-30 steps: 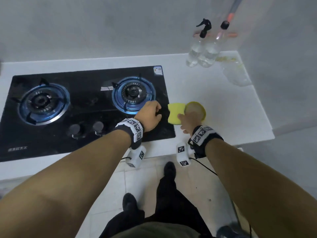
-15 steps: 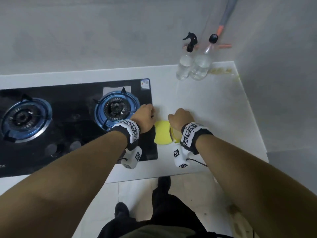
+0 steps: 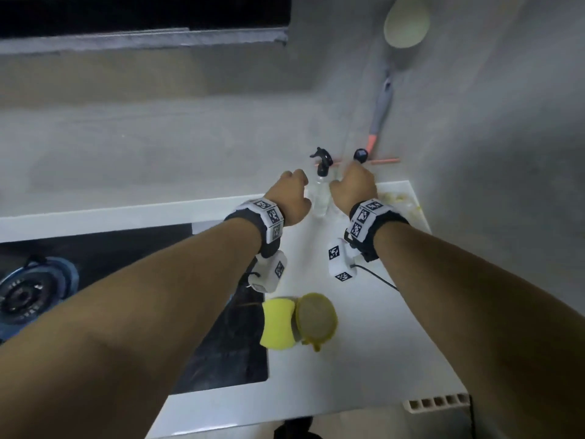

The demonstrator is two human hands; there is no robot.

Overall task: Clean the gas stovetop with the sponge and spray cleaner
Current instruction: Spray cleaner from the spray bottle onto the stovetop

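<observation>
One head-worn wide-angle view looked forward and steeply down over both forearms; the white surface (image 3: 364, 359) filled the lower centre, the stovetop (image 3: 221, 343) lower left, close below.

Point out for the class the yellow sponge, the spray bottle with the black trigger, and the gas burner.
yellow sponge (image 3: 278, 324): head view, middle of its top face.
spray bottle (image 3: 320, 198): head view, clear body below the black trigger.
gas burner (image 3: 23, 296): head view, dark centre inside the blue ring.

Both bare hands, left hand (image 3: 289, 198) and right hand (image 3: 354, 189), flank a clear plastic spray bottle with a black trigger (image 3: 320, 191) on the white counter (image 3: 364, 359), while a yellow sponge (image 3: 278, 323) lies beside the black glass gas stovetop (image 3: 221, 353).
</observation>
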